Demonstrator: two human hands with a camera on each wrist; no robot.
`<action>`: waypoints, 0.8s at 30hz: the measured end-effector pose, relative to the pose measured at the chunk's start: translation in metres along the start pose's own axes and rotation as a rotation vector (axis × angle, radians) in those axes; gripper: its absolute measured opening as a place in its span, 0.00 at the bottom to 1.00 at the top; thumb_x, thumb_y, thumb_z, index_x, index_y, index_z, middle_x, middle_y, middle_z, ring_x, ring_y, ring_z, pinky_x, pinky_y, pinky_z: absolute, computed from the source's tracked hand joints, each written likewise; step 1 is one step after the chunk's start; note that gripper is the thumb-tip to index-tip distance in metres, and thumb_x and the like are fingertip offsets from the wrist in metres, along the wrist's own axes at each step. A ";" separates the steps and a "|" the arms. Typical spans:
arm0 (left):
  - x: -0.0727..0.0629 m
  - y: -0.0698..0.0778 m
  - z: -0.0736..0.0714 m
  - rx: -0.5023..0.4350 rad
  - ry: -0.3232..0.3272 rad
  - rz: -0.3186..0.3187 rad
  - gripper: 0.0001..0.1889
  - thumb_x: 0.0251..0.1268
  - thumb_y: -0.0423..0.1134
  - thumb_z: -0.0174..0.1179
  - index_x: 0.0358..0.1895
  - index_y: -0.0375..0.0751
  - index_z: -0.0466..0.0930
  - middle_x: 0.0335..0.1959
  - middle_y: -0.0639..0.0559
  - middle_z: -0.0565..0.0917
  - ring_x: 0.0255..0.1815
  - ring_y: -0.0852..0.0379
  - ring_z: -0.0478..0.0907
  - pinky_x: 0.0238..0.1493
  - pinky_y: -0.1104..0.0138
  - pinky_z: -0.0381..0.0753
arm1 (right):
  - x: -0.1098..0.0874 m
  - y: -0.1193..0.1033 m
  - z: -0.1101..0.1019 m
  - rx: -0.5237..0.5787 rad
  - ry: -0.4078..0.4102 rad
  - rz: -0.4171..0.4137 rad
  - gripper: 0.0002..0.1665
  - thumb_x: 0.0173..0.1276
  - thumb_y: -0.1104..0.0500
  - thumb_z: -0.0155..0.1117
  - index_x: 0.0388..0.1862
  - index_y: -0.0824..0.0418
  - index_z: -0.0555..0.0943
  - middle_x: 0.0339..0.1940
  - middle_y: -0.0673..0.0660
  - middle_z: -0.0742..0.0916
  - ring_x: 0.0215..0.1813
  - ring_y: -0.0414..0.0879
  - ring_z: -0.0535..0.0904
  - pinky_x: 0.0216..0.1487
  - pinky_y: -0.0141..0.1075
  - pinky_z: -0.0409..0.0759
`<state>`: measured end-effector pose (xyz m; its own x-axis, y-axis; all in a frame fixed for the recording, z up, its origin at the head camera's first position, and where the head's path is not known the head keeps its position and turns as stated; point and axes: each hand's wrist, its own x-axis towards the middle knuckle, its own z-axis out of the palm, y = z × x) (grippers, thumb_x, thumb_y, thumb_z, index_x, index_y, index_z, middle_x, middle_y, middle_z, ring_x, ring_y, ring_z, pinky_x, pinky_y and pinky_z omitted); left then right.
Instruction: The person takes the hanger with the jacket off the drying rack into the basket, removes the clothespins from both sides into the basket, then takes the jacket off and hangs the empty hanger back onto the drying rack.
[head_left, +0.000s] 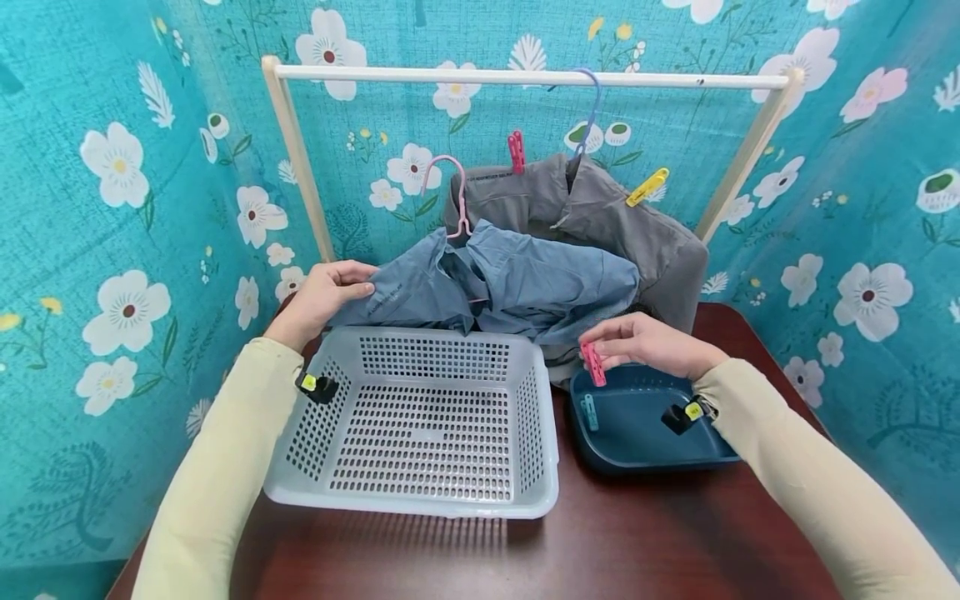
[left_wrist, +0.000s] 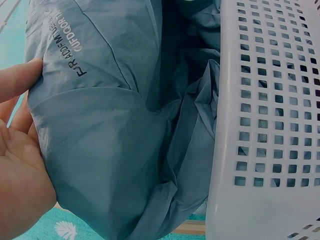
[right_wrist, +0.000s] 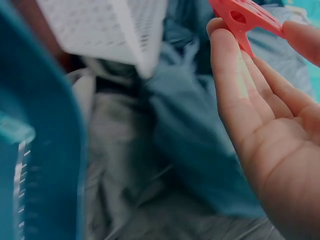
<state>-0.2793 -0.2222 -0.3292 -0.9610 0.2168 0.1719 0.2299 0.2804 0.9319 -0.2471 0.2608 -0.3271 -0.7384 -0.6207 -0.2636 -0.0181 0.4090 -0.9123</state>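
Note:
My left hand (head_left: pixel 327 293) holds the left shoulder of a blue jacket (head_left: pixel 555 279), thumb (left_wrist: pixel 22 80) in front and fingers behind the cloth. The jacket hangs on a pink hanger (head_left: pixel 459 196), whose hook is off the rail. In my right hand (head_left: pixel 648 343) a pink clothespin (head_left: pixel 593 364) is pinched between thumb and fingers; the right wrist view shows this clothespin (right_wrist: pixel 247 20) near the top edge. That hand is above the near edge of a dark blue basin (head_left: pixel 652 454), in which a teal clothespin (head_left: pixel 590 412) lies.
A grey jacket (head_left: pixel 517 196) hangs behind on a purple hanger (head_left: pixel 592 108) from the white rail (head_left: pixel 487 77), with a pink clothespin (head_left: pixel 516 152) and a yellow clothespin (head_left: pixel 648 187) on its shoulders. A white perforated basket (head_left: pixel 420 504) stands on the brown table (head_left: pixel 375 550).

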 end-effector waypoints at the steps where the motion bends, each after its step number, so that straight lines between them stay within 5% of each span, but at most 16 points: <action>1: 0.000 0.001 0.000 0.003 0.001 0.000 0.12 0.64 0.36 0.62 0.50 0.43 0.83 0.38 0.62 0.84 0.42 0.60 0.77 0.43 0.69 0.74 | -0.002 0.005 -0.001 -0.002 -0.003 0.012 0.29 0.72 0.55 0.57 0.64 0.73 0.68 0.55 0.67 0.79 0.52 0.52 0.80 0.53 0.42 0.76; 13: -0.004 0.011 0.001 0.002 -0.009 -0.011 0.17 0.65 0.36 0.61 0.54 0.32 0.79 0.35 0.64 0.83 0.41 0.61 0.77 0.43 0.69 0.74 | -0.012 0.054 -0.016 -0.005 -0.015 0.127 0.31 0.72 0.55 0.56 0.65 0.75 0.65 0.55 0.70 0.78 0.51 0.54 0.80 0.52 0.42 0.77; 24: -0.002 0.006 0.000 -0.005 -0.001 0.001 0.11 0.64 0.37 0.62 0.49 0.46 0.84 0.36 0.64 0.84 0.42 0.61 0.77 0.43 0.69 0.74 | -0.012 0.083 -0.027 -0.003 -0.094 0.158 0.29 0.74 0.58 0.52 0.63 0.80 0.63 0.52 0.74 0.77 0.50 0.56 0.80 0.55 0.47 0.74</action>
<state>-0.2759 -0.2206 -0.3241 -0.9606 0.2180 0.1724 0.2301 0.2759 0.9332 -0.2577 0.3204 -0.3912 -0.6659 -0.6084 -0.4317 0.0911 0.5080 -0.8565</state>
